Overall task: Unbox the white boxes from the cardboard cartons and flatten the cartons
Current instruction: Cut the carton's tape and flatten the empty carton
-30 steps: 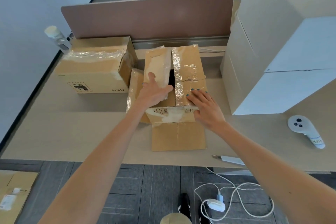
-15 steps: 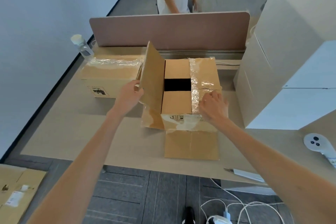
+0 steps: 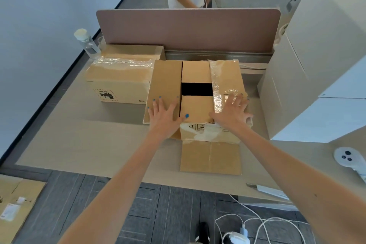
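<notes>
There is only one view, from a camera on the person's head. It looks forward and steeply down at the desk [image 3: 79, 140] from close. The carton [image 3: 198, 108] stands near the middle; the wide lens also catches the floor [image 3: 168, 214] below and the divider [image 3: 188, 29] behind.

Two bare forearms, uncovered all the way to the wrists. On the left hand [image 3: 165, 117], bright blue polish on the nails. The right hand [image 3: 231, 113] has the same blue at its fingertips. Below, a black shoe [image 3: 203, 232] with white stripes.
</notes>
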### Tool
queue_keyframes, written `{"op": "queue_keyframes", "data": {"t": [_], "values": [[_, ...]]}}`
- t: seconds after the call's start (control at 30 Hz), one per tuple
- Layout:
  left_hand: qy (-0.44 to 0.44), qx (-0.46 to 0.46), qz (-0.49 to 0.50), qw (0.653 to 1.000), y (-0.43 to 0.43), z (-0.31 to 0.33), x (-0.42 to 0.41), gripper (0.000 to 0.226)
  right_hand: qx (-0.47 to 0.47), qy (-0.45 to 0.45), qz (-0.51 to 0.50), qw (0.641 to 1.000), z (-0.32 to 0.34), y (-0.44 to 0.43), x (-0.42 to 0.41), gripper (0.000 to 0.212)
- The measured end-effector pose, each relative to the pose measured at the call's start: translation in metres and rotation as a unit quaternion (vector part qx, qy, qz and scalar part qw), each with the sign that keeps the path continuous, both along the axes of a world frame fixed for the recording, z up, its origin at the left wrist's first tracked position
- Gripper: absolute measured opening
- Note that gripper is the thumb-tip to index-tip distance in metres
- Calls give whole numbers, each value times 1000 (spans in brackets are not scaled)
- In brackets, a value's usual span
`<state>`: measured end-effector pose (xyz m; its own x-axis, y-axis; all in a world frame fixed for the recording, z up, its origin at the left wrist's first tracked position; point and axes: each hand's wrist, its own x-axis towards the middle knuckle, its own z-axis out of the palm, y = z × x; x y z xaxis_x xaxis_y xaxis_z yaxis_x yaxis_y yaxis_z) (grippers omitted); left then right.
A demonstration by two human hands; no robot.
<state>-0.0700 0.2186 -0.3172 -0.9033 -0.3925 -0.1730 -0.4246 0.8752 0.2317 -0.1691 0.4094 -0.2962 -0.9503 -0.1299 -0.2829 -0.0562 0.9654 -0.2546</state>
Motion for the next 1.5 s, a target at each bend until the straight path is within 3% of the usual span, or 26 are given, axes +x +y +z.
{"op": "queue_keyframes", "data": {"t": [0.27,0.37,0.67,0.77,0.83,0.9,1.0,1.1,1.27,1.5], "values": [[-7,0,2,1000,8,-12,1,75,-194,-9,-16,981,21,25,-14,87],[-6,25,3,1000,6,-13,3,75,-239,-19,-21,971,18,31,-20,71],[-2,12,0,1000,0,-6,-10,75,-222,44,10,974,43,26,-11,53],[-14,5,1,1000,14,-6,-9,75,-195,163,50,966,50,46,-8,35],[-20,3,5,1000,21,-8,-6,74,-102,318,145,931,48,54,-10,36],[-26,0,14,1000,18,-10,-3,73,42,411,214,885,49,52,-14,32],[-28,-5,20,999,17,-8,-4,69,217,329,225,891,52,57,-19,28],[-7,-8,21,1000,22,-8,-7,60,293,227,200,907,44,75,-16,44],[-3,-33,16,999,29,-11,-12,55,237,153,151,947,13,102,-12,52],[1,-33,11,999,39,-17,-14,54,212,152,154,953,-8,106,-12,57]]}}
